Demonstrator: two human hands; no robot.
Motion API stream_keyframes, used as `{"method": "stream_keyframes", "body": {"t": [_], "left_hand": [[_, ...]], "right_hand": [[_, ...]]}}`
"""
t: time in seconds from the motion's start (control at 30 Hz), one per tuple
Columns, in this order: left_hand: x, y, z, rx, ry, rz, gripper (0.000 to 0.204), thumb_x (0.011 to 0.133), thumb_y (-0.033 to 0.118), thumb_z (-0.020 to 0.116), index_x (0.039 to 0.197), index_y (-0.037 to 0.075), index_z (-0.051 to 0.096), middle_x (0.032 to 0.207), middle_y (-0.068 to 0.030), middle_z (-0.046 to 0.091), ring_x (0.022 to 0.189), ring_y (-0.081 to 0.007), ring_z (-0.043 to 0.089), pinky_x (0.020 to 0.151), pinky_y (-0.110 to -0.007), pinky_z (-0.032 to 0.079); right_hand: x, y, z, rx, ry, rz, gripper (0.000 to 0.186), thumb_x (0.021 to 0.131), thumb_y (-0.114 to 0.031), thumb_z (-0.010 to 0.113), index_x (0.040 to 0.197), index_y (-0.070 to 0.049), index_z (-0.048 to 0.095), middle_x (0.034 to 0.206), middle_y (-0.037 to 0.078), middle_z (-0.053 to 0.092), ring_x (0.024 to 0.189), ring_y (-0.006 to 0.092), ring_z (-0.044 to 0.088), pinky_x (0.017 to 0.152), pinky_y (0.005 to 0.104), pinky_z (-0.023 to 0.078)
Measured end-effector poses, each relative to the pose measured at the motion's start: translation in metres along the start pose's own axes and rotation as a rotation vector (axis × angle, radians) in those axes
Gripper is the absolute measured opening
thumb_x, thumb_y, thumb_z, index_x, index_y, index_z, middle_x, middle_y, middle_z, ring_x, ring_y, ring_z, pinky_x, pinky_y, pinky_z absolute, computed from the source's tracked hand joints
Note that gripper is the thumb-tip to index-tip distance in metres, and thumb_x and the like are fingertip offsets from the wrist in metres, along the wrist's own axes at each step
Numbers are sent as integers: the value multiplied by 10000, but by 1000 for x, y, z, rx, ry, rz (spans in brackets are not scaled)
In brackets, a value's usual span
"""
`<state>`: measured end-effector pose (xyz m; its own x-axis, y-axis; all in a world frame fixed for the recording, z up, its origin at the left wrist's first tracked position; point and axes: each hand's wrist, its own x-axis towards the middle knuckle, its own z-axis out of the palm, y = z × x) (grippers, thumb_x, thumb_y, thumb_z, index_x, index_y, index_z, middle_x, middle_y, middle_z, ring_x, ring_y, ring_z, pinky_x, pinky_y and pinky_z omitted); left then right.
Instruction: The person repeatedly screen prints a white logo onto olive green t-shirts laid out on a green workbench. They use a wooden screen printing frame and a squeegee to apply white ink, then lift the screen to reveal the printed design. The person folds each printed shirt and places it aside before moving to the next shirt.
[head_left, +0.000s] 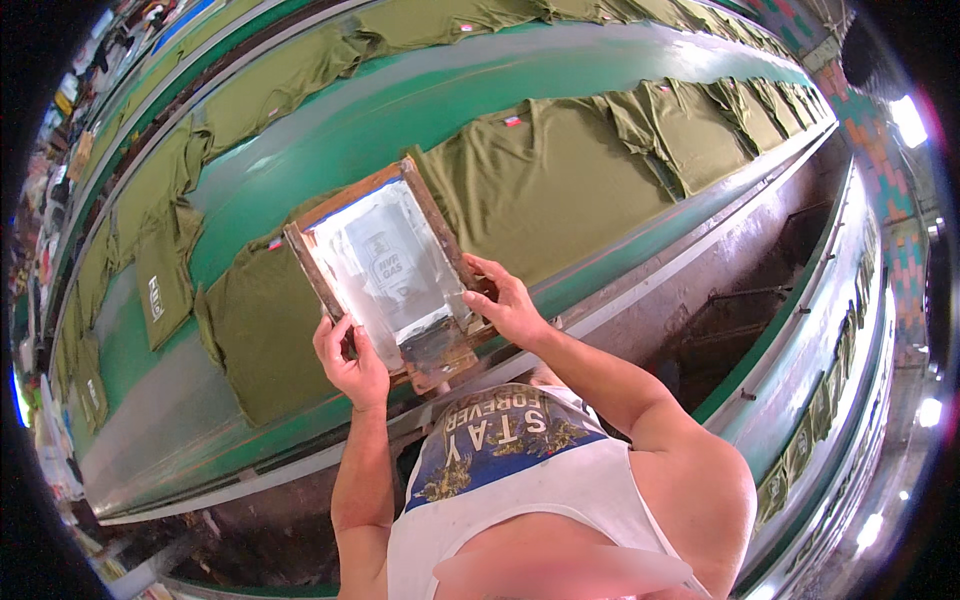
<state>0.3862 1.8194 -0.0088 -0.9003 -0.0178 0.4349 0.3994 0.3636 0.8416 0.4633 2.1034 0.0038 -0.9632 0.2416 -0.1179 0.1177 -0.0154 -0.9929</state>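
Note:
Between my two hands is a wooden-framed printing screen, its pale mesh carrying a dark bottle-like design with lettering. It is over an olive T-shirt spread on the long green table; I cannot tell whether its underside touches the cloth. My left hand grips the frame's lower left side, fingers curled around the edge. On the right side, my right hand holds the frame with thumb on top. Brownish, smeared material covers the screen's near end.
Another olive T-shirt lies flat just right of the screen, with several more in a row beyond. A folded shirt with a white print rests at the left. The table's pale edge rail runs nearby; a parallel table stands on the right.

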Motion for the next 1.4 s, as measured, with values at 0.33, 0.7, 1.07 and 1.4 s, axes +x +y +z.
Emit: {"method": "stream_keyframes", "body": {"t": [0.33, 0.7, 1.07, 1.4], "left_hand": [[-52, 123, 276, -22, -92, 44, 459, 879, -68, 733, 1327, 31, 737, 1501, -248, 635, 1390, -407, 625, 1198, -483, 490], [-77, 161, 418, -168, -118, -91, 343, 859, -57, 763, 1183, 48, 794, 1512, -254, 644, 1360, -395, 649, 1127, -446, 536], [-75, 132, 413, -115, -44, -183, 259, 876, -97, 768, 1105, 22, 790, 1569, -258, 643, 1434, -358, 651, 1171, -415, 525], [-82, 124, 422, -175, -36, -261, 248, 877, -114, 758, 1095, 1, 783, 1576, -267, 636, 1405, -333, 670, 1145, -401, 544]], "right_hand": [[-14, 15, -283, 173, 261, 26, 600, 1086, -160, 724, 1651, -37, 563, 1368, 29, 659, 1088, 111, 600, 985, 298, 525], [7, 33, -428, 242, 331, 17, 449, 1086, -100, 705, 1502, 60, 647, 1364, 93, 749, 1209, 150, 689, 1099, 334, 536], [47, 56, -426, -185, 203, -149, 505, 1017, -203, 798, 1448, 36, 688, 1408, 143, 687, 1261, 241, 681, 1107, 380, 535], [47, 50, -430, -191, 178, -107, 533, 1036, -264, 776, 1459, 50, 693, 1458, 144, 674, 1335, 232, 642, 1165, 373, 490]]}}
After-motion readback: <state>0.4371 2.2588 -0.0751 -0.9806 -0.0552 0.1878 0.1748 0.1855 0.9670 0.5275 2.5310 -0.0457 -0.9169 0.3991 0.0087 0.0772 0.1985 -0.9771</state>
